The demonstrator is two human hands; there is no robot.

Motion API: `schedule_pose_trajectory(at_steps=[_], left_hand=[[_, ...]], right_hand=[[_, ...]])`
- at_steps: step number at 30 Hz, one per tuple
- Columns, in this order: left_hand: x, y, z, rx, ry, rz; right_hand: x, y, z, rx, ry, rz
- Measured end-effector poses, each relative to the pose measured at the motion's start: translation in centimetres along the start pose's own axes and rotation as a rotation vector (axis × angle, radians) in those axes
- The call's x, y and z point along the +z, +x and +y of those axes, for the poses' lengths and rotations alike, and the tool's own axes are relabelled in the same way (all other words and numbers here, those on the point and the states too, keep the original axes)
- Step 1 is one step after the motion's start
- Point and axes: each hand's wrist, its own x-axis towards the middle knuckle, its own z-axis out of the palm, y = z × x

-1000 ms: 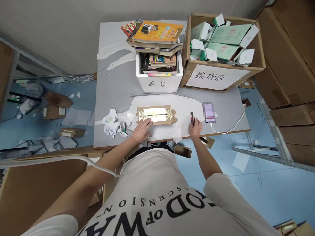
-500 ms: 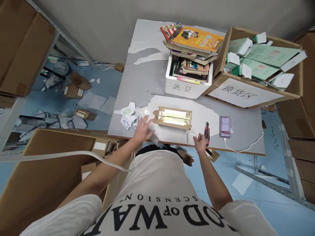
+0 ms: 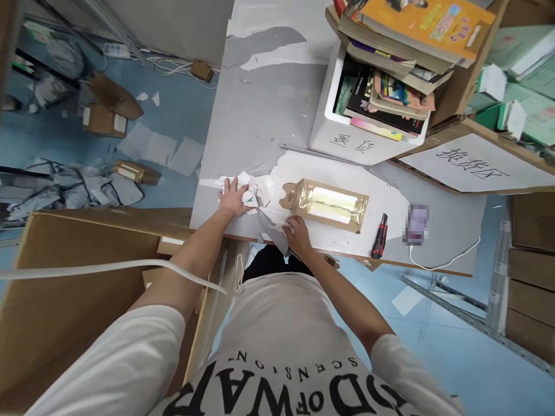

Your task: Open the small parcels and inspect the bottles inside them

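My left hand lies with its fingers spread over crumpled white paper at the table's left end. Close to the front edge, my right hand has its fingers drawn together, beside a torn, lifted piece of the table covering. What its fingertips hold, if anything, I cannot make out. Just beyond that hand is a small brown cardboard box, with shiny clear tape and a pale label on top. Neither hand touches the box. A red and black box cutter lies to its right.
A white bin piled with books stands at the back, beside a large carton of green boxes. A phone with a white cable is at right. On the left stands a big open carton, crossed by a white cable.
My left hand has moved left onto the crumpled paper. My right hand has swept left along the front edge, and the white scrap is gone from its former place. The view has shifted closer.
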Motion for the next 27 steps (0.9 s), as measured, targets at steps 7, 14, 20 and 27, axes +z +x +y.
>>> schedule_pose_trajectory(at_steps=[7,14,20,27], left_hand=[[2.9,-1.2,-2.1,0.072,-0.075,0.168],[3.7,-0.8,-2.2,0.163,-0.11,0.201],[1.6,-0.2,-4.0,0.057,-0.227,0.301],[-2.2,-1.3,1.4,-0.274,-1.21,0.52]], right_hand=[[6.1,11.2,-4.7,0.016,-0.244,-0.127],[6.7,13.3,-4.1,-0.075,-0.473,-0.304],[3.7,6.2,-5.5,-0.211,-0.248,-0.243],[-10.6,-5.3,0.7,0.287,-0.008,0.59]])
